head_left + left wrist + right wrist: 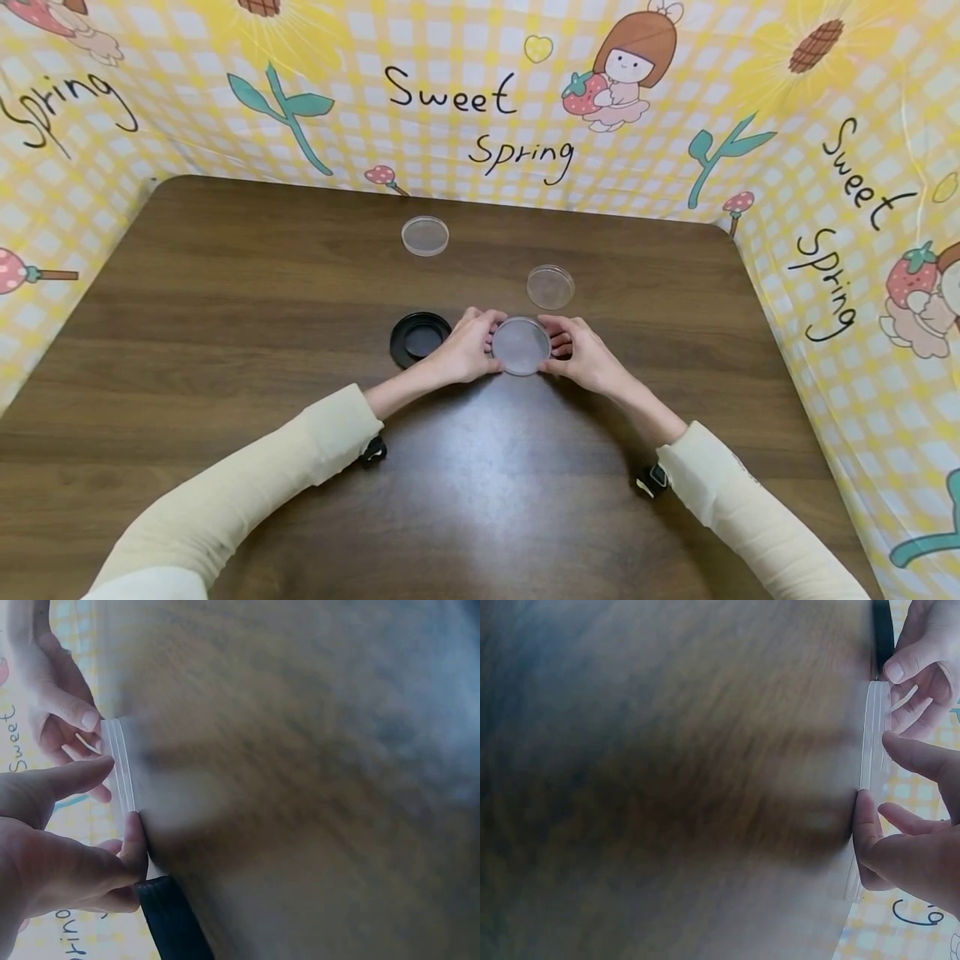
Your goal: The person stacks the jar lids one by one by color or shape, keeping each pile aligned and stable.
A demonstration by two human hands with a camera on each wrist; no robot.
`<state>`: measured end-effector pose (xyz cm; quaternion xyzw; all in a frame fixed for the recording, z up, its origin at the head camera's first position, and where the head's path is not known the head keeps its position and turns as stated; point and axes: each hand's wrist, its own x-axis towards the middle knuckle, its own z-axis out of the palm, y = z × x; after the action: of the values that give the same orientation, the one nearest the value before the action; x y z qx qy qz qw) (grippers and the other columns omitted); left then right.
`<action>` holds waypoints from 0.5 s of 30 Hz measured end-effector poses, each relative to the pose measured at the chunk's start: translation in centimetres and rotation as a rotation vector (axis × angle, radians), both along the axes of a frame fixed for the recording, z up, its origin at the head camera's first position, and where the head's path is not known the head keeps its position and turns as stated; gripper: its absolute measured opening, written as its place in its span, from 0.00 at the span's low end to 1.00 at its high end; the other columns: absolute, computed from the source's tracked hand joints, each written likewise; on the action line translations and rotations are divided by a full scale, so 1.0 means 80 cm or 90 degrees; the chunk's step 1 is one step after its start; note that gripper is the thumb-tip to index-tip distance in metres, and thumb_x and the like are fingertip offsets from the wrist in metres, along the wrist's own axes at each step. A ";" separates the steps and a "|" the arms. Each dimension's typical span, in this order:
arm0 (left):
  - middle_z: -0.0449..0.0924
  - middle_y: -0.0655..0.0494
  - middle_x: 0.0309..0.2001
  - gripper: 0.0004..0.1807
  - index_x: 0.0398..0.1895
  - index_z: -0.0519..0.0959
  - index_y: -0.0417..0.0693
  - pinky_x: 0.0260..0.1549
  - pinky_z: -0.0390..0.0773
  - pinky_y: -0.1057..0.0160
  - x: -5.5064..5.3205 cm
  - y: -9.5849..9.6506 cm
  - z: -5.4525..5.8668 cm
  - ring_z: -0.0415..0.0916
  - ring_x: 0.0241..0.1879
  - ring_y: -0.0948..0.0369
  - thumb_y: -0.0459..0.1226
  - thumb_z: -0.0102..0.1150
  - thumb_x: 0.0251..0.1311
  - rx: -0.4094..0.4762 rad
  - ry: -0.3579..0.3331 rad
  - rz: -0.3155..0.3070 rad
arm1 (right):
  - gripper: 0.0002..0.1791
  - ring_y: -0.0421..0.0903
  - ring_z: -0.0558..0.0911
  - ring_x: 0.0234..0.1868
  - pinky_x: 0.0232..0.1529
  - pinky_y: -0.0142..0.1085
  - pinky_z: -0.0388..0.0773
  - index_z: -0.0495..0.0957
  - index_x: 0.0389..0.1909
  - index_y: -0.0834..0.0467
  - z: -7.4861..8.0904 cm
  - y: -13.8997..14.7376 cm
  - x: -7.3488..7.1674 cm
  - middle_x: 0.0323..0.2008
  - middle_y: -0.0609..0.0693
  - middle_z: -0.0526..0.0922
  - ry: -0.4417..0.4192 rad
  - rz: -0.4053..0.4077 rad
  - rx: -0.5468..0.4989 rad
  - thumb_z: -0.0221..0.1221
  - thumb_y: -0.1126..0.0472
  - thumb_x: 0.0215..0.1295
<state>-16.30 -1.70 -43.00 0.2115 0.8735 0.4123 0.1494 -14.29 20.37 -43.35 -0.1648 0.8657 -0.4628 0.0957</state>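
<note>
A clear, round petri dish lies flat at the middle of the table, between both hands. My left hand grips its left side, thumb at the near edge and fingers round the far edge. From the right, my right hand holds the opposite side the same way. In the left wrist view the dish's stacked rims show edge-on, low over the tabletop. Just left of my left hand sits a black round holder with a raised inner ring, partly hidden by that hand.
Another clear round dish lies just beyond my right hand. Farther back and left is one more clear dish. The brown wooden table is walled by a yellow checked cloth at the back and sides.
</note>
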 end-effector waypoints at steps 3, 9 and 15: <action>0.67 0.40 0.49 0.39 0.63 0.67 0.33 0.46 0.76 0.68 0.000 0.001 0.002 0.70 0.47 0.53 0.26 0.72 0.45 0.002 -0.009 -0.005 | 0.36 0.59 0.77 0.45 0.49 0.48 0.77 0.67 0.63 0.70 0.001 0.001 0.001 0.49 0.66 0.70 -0.005 -0.013 -0.005 0.68 0.75 0.50; 0.67 0.39 0.49 0.36 0.64 0.65 0.32 0.46 0.76 0.66 -0.002 -0.002 0.008 0.71 0.47 0.52 0.28 0.69 0.50 -0.003 -0.018 -0.011 | 0.33 0.58 0.76 0.46 0.51 0.48 0.75 0.69 0.61 0.69 0.001 0.008 0.000 0.48 0.66 0.72 -0.010 -0.045 -0.007 0.67 0.74 0.53; 0.71 0.38 0.48 0.31 0.62 0.66 0.29 0.50 0.71 0.58 -0.016 -0.001 0.014 0.68 0.49 0.49 0.30 0.65 0.55 -0.031 0.035 -0.032 | 0.30 0.61 0.77 0.45 0.50 0.49 0.75 0.71 0.59 0.70 0.002 0.019 -0.008 0.47 0.67 0.73 0.014 -0.076 0.000 0.66 0.74 0.53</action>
<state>-17.56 -1.82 -41.87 0.2412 0.8815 0.3807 0.1406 -14.96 21.87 -43.21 -0.1178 0.8749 -0.4661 0.0581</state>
